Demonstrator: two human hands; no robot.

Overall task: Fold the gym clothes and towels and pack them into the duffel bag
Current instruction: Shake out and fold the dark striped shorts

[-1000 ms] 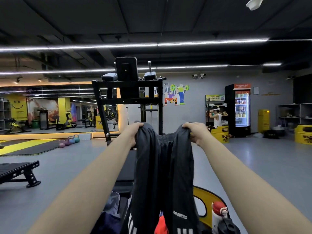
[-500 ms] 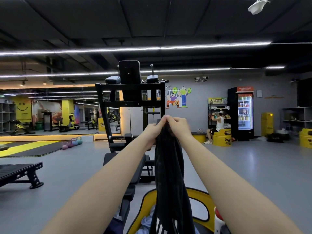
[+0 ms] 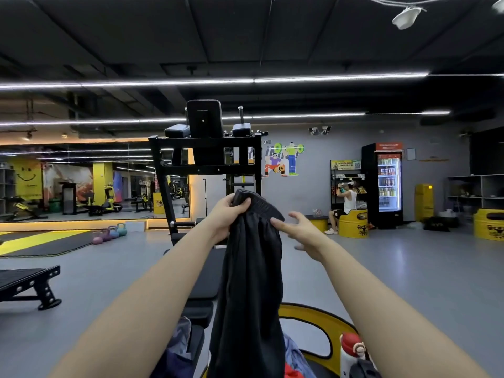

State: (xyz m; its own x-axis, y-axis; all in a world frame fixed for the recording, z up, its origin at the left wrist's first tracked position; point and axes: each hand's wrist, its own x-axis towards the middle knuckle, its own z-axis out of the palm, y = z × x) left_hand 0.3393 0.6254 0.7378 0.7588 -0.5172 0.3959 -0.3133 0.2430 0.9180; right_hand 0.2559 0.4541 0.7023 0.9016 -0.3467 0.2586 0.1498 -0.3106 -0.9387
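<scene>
The left hand (image 3: pixel 226 214) grips the waistband of the black shorts (image 3: pixel 251 282) at frame center, fingers curled over the fabric. The right hand (image 3: pixel 302 231) is spread, fingertips touching the waistband's right edge. The shorts hang folded lengthwise, reaching the lower frame edge above the yellow container (image 3: pixel 313 315) and the black bench (image 3: pixel 201 274).

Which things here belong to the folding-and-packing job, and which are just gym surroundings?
Job:
- black shorts, gripped at the waistband by the left hand
- right hand, open, fingertips on the fabric
- loose clothes below

Surroundings:
- kettlebells
- black bench
- drinks fridge
- yellow drum seat
</scene>
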